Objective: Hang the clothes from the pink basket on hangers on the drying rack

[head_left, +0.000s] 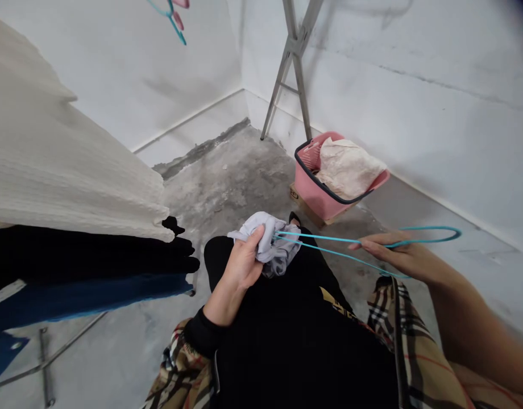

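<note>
A bunched, pale lavender-grey garment (270, 241) is gripped in my left hand (243, 258), in front of my lap. My right hand (393, 250), out to the right, holds a light blue wire clothes hanger (325, 237). One end of the hanger reaches into the gathered cloth, where its tip is hidden. The other end loops out past my right hand. Folds of the cloth hang below my left fingers.
A pink basket (315, 193) with whitish cloth (349, 167) stands on a cardboard box by the right wall. Behind it rises a metal rack leg (295, 51). Cream (74, 165), black and blue clothes hang at left. More hangers (174, 17) show at the top.
</note>
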A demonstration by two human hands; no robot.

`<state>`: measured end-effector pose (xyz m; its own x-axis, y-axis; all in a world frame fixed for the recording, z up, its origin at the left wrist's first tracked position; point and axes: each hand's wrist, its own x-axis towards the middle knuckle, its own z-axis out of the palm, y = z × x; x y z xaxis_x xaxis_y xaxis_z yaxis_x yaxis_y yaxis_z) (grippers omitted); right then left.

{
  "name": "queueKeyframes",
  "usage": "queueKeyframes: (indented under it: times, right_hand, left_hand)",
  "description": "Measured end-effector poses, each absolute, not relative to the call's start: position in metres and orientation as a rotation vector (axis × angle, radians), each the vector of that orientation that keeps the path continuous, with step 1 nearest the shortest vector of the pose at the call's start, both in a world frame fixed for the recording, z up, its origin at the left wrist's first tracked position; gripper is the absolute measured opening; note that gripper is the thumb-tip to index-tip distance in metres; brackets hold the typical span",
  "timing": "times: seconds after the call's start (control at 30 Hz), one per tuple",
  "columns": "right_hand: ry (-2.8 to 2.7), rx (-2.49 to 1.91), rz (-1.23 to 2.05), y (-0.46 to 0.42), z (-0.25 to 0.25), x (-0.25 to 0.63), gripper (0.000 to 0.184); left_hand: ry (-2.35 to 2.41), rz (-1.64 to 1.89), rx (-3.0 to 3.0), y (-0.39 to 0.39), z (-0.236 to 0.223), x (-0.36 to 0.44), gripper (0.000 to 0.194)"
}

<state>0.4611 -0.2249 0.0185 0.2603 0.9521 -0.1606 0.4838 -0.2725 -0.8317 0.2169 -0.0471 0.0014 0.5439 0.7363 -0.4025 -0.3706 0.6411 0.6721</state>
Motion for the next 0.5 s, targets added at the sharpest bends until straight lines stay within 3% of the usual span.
queueKeyframes:
  times: [0.2,0.5]
  right_hand:
    - [-1.498,-1.751,1.126,-0.196,0.027,0.456,0.051]
    - [-1.394,-1.468,1.046,-0.160,-0.016,0.413,0.031]
  left_hand:
    - [0.699,0.591,0.803,-0.069,-0.001,0.226,0.036]
    - [0.503,0.357,1.243,-0.098,-0.007,0.237,0.045]
